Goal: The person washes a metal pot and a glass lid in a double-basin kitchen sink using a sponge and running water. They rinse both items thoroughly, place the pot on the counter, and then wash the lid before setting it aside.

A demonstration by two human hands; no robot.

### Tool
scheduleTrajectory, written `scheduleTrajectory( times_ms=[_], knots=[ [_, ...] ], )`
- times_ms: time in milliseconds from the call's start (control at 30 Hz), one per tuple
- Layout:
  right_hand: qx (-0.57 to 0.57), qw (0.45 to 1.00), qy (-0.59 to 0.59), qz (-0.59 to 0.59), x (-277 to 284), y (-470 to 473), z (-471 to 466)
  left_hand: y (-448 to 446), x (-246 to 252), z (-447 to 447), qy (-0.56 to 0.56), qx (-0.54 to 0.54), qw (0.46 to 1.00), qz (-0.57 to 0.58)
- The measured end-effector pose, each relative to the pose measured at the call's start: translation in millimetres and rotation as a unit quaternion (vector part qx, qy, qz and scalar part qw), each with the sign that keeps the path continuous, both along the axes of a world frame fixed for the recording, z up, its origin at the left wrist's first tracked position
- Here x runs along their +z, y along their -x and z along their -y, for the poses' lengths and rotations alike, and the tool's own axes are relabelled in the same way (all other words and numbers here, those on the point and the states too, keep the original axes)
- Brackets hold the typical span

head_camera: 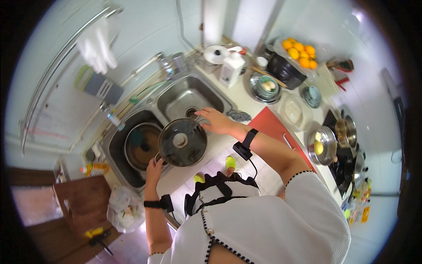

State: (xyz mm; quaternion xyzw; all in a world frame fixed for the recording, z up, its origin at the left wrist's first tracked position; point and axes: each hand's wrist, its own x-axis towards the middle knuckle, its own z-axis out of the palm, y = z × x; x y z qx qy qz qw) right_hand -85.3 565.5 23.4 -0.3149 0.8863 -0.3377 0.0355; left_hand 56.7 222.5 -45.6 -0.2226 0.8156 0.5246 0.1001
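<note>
A pot with a dark glass lid (192, 150) and a round pale knob is in front of me, over the front edge of the double sink. My left hand (155, 170) grips the loop handle on the pot's near left side. On the opposite side my right hand (216, 121) has its fingers apart, just above the pot's rim and by the drain of the right basin (188, 95); whether it touches the pot I cannot tell. Brownish liquid stands in a large round pan (140, 143) in the left basin, partly hidden behind the lidded pot.
A white pump bottle (232, 69) and a grey cloth (239, 115) sit right of the sink. Along the counter are stacked bowls (266, 88), a dark pot (285, 71) below oranges, and a steel bowl (321, 145) by the stove. A plastic bag (125, 209) hangs at lower left.
</note>
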Motion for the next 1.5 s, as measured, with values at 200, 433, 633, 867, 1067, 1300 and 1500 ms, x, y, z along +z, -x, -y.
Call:
scheduleTrajectory(
  times_ms=[200,433,633,867,1067,1300,1500],
  knots=[
    [-0.097,0.987,-0.017,0.127,-17,-28,-92,5,-23,13,-0.019,-0.029,0.999,0.007],
    [-0.255,0.963,0.014,0.082,-33,-66,-220,8,-31,26,-0.034,-0.033,0.998,0.051],
    [-0.459,0.873,0.062,0.150,-54,-127,-322,8,-20,18,-0.050,0.035,0.993,0.097],
    [-0.476,0.844,0.142,0.203,-60,-167,-340,7,-14,4,-0.151,0.071,0.981,0.100],
    [-0.426,0.876,0.098,0.202,-29,-140,-346,10,-12,-5,-0.246,0.078,0.962,0.086],
    [-0.181,0.965,0.028,0.189,-9,-69,-264,8,-1,-7,-0.186,0.071,0.976,0.087],
    [-0.060,0.984,-0.004,0.169,-15,-16,-157,1,7,-16,-0.157,0.111,0.979,0.061]
  ],
)
